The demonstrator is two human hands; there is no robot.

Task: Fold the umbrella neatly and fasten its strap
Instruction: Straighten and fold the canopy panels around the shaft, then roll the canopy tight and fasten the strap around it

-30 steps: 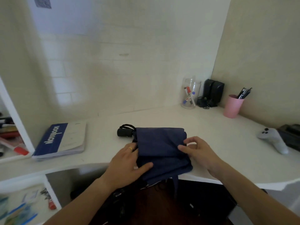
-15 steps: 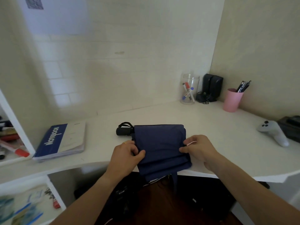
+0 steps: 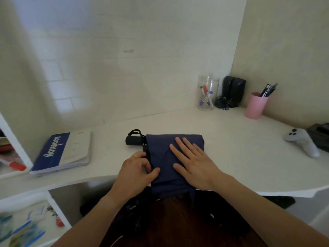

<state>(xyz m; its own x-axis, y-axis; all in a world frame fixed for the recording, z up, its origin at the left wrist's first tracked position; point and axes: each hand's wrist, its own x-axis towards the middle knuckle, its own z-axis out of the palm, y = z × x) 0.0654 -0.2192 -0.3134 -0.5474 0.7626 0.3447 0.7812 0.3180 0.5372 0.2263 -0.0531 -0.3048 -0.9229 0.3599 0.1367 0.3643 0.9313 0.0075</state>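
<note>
Notebook left of umbrella

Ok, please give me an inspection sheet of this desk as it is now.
Surface: white corner desk, in use.
Job's things: navy umbrella lying flat, canopy folded, black handle pointing left; strap not seen fastened.
Clutter: notebook, marker jar, pink pen cup, white controller.
Hands: left hand pinches canopy's left edge; right hand flat on the cloth.
Cables: tangle by black speakers.
Surroundings: tiled wall, shelves at left.
</note>
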